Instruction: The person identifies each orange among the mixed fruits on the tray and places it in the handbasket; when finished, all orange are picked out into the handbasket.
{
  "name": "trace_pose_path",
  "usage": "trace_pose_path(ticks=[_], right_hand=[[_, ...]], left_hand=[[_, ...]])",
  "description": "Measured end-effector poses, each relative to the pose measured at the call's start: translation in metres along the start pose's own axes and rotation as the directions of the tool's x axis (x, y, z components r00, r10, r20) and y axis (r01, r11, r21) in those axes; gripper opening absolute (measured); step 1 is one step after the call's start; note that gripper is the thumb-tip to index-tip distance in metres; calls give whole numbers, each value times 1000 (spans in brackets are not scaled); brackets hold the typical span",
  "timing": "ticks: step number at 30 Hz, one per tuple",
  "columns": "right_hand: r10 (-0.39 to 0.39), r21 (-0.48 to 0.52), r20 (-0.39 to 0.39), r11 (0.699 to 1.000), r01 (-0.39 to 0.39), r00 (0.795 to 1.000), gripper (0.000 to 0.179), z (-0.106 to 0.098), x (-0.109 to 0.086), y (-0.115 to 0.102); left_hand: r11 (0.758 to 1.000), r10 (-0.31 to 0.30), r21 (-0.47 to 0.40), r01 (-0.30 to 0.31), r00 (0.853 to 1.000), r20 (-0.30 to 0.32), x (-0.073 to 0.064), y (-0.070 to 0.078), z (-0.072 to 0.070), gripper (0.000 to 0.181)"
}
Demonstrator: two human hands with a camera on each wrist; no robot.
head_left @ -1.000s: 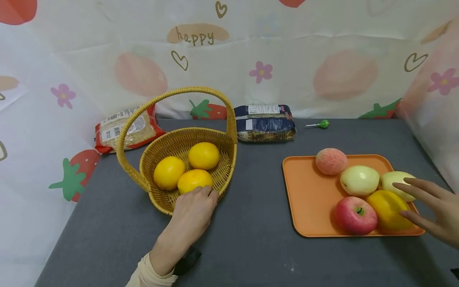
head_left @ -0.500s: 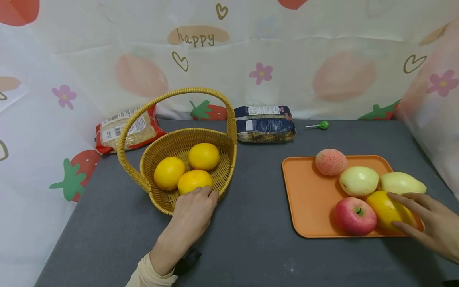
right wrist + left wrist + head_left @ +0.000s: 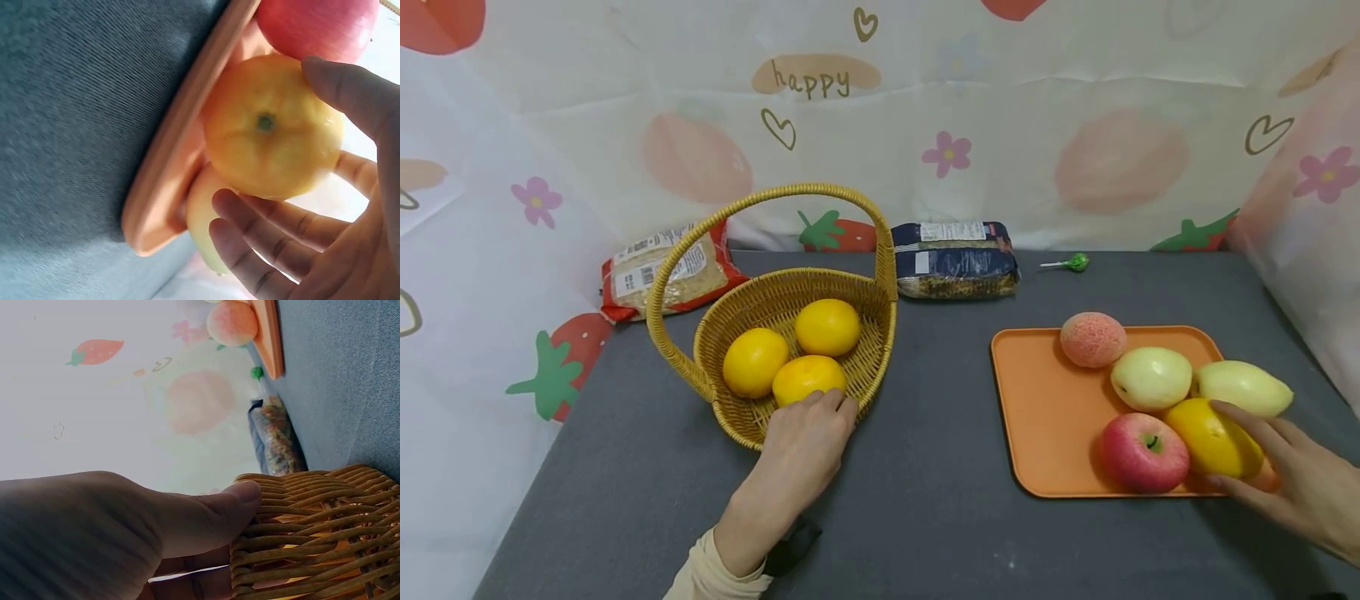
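Note:
A wicker basket (image 3: pixel 872 367) with a tall handle holds several yellow fruits, among them one (image 3: pixel 826 327) at the back. My left hand (image 3: pixel 808 437) grips the basket's near rim; the thumb (image 3: pixel 219 515) lies on one side of the weave in the left wrist view, the other fingers mostly hidden behind it. On the right, my right hand (image 3: pixel 1292 475) reaches around a yellow fruit (image 3: pixel 272 128) with a green stem scar. The thumb and spread fingers lie about it, some tips overlapping its edge; firm contact cannot be made out. That fruit rests on an orange tray (image 3: pixel 1045 417).
Beside the yellow fruit on the tray are a red apple (image 3: pixel 1144 452), a pale green fruit (image 3: pixel 1152 379), another pale green fruit (image 3: pixel 1243 387) and a pink fruit (image 3: pixel 1093 339). Along the back lie a red-edged bag (image 3: pixel 662 271), a dark blue package (image 3: pixel 955 260) and a green lollipop (image 3: pixel 1077 262).
My right hand has moved left and down from over the rear pale green fruit to around the yellow fruit. My left hand stays on the basket rim.

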State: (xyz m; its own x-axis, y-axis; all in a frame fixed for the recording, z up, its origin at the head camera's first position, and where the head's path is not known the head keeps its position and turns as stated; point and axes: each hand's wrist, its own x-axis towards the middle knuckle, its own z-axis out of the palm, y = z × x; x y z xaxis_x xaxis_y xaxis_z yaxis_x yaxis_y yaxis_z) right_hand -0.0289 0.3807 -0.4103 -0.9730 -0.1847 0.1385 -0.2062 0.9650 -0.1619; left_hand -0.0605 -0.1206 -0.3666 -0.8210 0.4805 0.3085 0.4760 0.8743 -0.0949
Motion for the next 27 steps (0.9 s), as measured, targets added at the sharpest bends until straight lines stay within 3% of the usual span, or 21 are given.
trace_pose_path(ticks=[7, 27], right_hand=[[53, -27, 32, 998, -52, 998, 98, 3, -1, -1], [64, -9, 52, 998, -63, 997, 95, 2, -1, -5]], left_hand=[[1000, -4, 2, 4, 1000, 5, 0, 0, 0, 16], [1000, -4, 2, 4, 1000, 1, -1, 0, -1, 17]])
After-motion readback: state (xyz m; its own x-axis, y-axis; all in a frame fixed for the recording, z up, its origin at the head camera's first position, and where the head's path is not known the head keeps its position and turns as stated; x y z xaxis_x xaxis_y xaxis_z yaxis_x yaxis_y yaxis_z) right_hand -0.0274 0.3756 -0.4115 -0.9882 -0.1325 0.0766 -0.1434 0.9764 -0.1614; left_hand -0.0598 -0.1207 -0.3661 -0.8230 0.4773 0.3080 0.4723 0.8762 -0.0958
